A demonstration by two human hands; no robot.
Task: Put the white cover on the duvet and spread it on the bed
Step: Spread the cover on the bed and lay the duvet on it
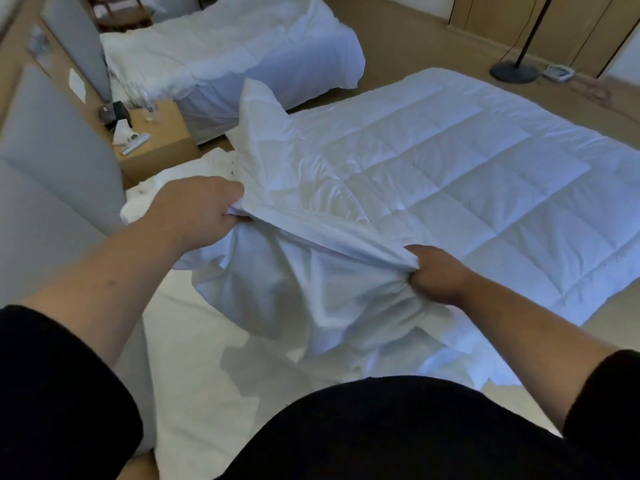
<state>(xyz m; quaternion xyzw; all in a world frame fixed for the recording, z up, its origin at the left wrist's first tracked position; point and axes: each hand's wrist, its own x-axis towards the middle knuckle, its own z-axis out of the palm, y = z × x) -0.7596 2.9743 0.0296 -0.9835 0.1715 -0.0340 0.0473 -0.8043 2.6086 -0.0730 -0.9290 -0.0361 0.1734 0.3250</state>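
Two beds stand side by side in this dim room, with a tan carpet between and around them. On the nearer bed (194, 358) a quilted white duvet (450, 174) lies spread flat over its far half and reaches the foot edge. One corner of the duvet, toward the head of the bed, stands up in a peak, wrapped in thin white cloth.

That cloth is the white cover (311, 289). It hangs bunched and creased between the person's hands, above the bare sheet near the head end of the bed, and it drapes down onto the mattress at the near side edge. The left hand (201, 209) is closed in a fist around a gathered fold of the cover's edge, close to the raised duvet corner. The right hand (440, 271) is also clenched on a fistful of the same edge, lower and nearer the side of the bed. The stretch of hem between them is pulled fairly taut. Both forearms are bare, with black sleeves pushed up.

Grey padded headboards (52, 161) back both beds. Between the beds sits a small wooden nightstand (166, 136) carrying glasses, a remote and some dark items I cannot make out. The second bed (242, 53) is covered in rumpled white bedding. A floor lamp base (514, 71) stands on the carpet beyond the foot of the near bed.
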